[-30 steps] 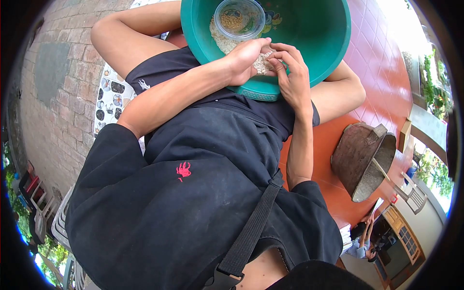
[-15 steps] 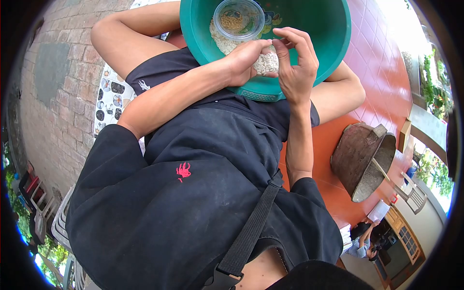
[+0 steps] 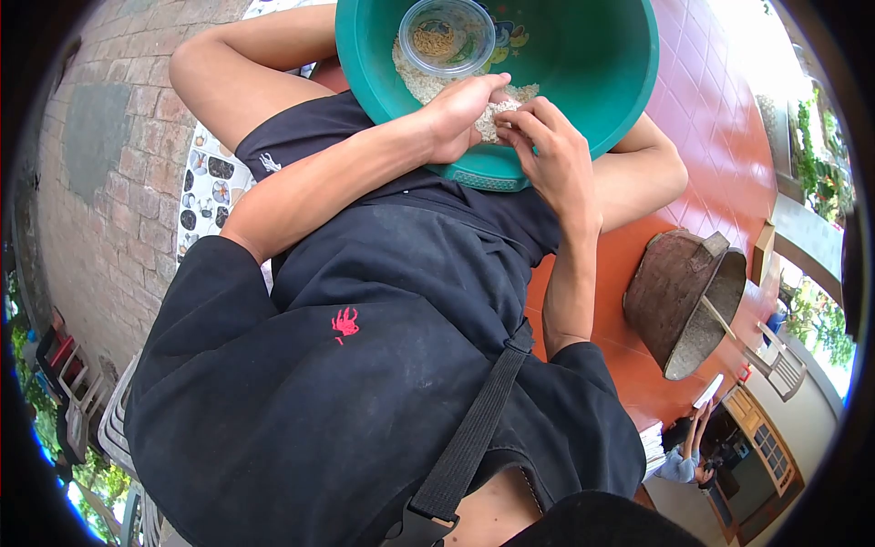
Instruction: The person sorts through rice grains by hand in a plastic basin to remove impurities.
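A green plastic basin rests on my lap with pale rice grains heaped on its near side. My left hand is cupped inside the near rim, thumb up, with a small pile of the rice in its palm; most of its fingers are hidden. Over that palm, my right hand has its thumb and fingertips pinched together at the grains. What lies between those tips is too small to make out. A clear round plastic tub sits on the rice, holding some yellow-brown husk-like grains.
To the right, a large rusty-brown vessel with a stick in it stands on red floor tiles. Brick paving lies to the left. Another person with raised arms holds something white at the lower right.
My right hand has come down from above the left hand to the rice in the left palm, fingers now pinched there. The other person's arms and white object have shifted.
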`<act>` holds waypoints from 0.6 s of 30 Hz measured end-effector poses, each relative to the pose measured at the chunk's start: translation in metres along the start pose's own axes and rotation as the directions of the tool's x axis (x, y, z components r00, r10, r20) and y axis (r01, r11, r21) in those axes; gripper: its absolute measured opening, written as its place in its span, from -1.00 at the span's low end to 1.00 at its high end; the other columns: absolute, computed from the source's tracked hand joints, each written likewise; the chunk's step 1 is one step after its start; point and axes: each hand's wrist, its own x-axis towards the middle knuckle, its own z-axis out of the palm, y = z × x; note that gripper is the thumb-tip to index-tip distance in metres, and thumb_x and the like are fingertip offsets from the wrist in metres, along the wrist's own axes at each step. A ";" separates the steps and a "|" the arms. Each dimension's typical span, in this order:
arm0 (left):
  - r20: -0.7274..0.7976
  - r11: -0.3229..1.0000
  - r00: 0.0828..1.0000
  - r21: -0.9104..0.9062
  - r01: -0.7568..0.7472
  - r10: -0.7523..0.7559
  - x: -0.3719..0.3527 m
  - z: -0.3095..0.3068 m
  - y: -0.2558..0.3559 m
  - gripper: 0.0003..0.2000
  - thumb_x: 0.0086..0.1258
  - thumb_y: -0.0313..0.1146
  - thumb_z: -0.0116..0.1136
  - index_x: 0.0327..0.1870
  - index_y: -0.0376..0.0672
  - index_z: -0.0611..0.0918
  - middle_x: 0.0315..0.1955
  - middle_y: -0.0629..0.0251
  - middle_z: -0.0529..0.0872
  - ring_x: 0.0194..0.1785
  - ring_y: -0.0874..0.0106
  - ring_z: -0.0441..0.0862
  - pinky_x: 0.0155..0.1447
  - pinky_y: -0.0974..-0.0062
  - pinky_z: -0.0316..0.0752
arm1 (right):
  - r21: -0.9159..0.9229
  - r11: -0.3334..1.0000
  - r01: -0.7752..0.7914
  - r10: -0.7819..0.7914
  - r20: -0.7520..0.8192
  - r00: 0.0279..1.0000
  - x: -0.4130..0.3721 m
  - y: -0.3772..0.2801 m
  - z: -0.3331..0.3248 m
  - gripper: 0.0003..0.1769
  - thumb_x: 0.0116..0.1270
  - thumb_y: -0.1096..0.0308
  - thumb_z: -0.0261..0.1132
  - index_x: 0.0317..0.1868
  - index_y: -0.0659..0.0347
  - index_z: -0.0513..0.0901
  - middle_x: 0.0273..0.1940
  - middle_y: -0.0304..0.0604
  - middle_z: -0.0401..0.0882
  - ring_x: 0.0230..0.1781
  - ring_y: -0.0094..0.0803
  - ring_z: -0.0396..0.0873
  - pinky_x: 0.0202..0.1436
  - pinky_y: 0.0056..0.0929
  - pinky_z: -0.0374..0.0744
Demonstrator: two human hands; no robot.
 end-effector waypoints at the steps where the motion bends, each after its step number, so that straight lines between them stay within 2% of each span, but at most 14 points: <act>1: 0.017 1.000 1.000 -0.008 0.003 -0.003 0.000 0.000 0.000 -0.62 0.63 -0.11 -0.02 0.12 -0.29 0.40 -0.02 0.26 0.47 -0.10 0.41 0.53 0.02 0.26 0.60 | -0.001 1.000 0.014 -0.014 0.017 1.000 0.001 0.000 0.001 -0.85 0.21 0.46 0.41 -0.20 0.15 0.69 -0.28 -0.22 0.57 -0.25 -0.24 0.62 -0.25 -0.27 0.60; 4: -0.046 1.000 0.999 0.013 0.013 -0.012 -0.006 0.005 0.003 -0.63 0.63 -0.11 -0.02 0.12 -0.28 0.40 0.00 0.26 0.46 -0.07 0.41 0.54 0.05 0.22 0.59 | -0.026 0.997 0.068 -0.067 0.021 0.998 0.004 0.002 0.004 -0.87 0.22 0.45 0.40 -0.21 0.14 0.67 -0.27 -0.21 0.57 -0.25 -0.23 0.62 -0.25 -0.26 0.60; 8: -0.043 1.000 0.999 -0.001 0.001 -0.001 -0.009 0.006 0.004 -0.64 0.63 -0.10 -0.03 0.09 -0.28 0.43 -0.02 0.27 0.46 -0.11 0.41 0.55 0.07 0.18 0.58 | -0.029 0.997 0.070 -0.069 0.022 0.997 0.005 0.001 0.004 -0.87 0.22 0.46 0.40 -0.21 0.15 0.66 -0.27 -0.21 0.57 -0.25 -0.21 0.61 -0.25 -0.25 0.60; 10: 0.068 1.000 0.997 -0.002 0.020 -0.020 -0.004 0.001 0.004 -0.65 0.63 -0.10 -0.04 0.05 -0.28 0.47 -0.04 0.27 0.49 -0.13 0.42 0.56 0.07 0.21 0.60 | -0.006 0.999 0.038 -0.038 0.003 0.999 0.005 0.002 0.005 -0.87 0.22 0.46 0.39 -0.21 0.16 0.65 -0.27 -0.20 0.57 -0.24 -0.21 0.61 -0.24 -0.25 0.60; 13: 0.020 0.999 0.999 -0.033 0.029 -0.029 -0.012 0.008 0.006 -0.65 0.64 -0.10 -0.05 0.03 -0.28 0.49 -0.07 0.26 0.53 -0.12 0.42 0.56 0.05 0.25 0.62 | 0.013 0.999 0.029 -0.029 -0.001 1.000 0.004 0.004 0.006 -0.86 0.22 0.46 0.39 -0.20 0.17 0.65 -0.27 -0.19 0.57 -0.24 -0.20 0.61 -0.23 -0.25 0.60; 16: 0.068 1.000 0.997 -0.018 0.022 -0.021 -0.002 0.000 0.002 -0.66 0.64 -0.11 -0.05 0.04 -0.27 0.48 -0.05 0.26 0.53 -0.13 0.42 0.56 0.02 0.27 0.64 | 0.041 0.999 0.022 -0.022 0.005 1.000 0.004 0.004 0.006 -0.87 0.23 0.47 0.38 -0.21 0.17 0.65 -0.28 -0.19 0.56 -0.23 -0.21 0.61 -0.23 -0.25 0.60; 18: 0.047 1.000 0.999 -0.007 0.019 -0.019 0.000 0.000 0.000 -0.66 0.64 -0.11 -0.05 0.04 -0.27 0.48 -0.05 0.26 0.53 -0.12 0.42 0.56 0.02 0.26 0.64 | 0.038 0.998 0.042 -0.042 0.013 0.999 0.004 0.004 0.003 -0.87 0.23 0.47 0.38 -0.21 0.17 0.65 -0.28 -0.19 0.56 -0.24 -0.21 0.61 -0.23 -0.25 0.59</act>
